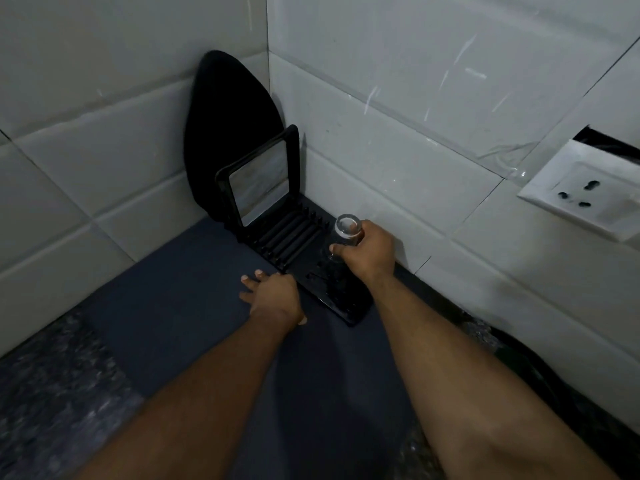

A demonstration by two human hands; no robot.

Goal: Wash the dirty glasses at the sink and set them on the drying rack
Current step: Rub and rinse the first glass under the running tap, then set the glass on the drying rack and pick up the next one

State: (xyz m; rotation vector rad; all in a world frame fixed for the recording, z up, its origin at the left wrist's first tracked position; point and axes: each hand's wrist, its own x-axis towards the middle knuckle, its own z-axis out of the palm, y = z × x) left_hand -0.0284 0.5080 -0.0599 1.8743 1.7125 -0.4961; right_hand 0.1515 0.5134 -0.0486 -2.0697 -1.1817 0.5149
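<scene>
One glass point(346, 237) sits in my right grip point(369, 249) over the drying rack point(311, 271) by the worktop's back edge; my left grip point(273, 292) lies open beside it.

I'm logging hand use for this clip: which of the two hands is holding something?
The right hand: its fingers curl round the clear drinking glass over the black plastic drying rack. The left hand rests flat, gripping nothing.
</scene>
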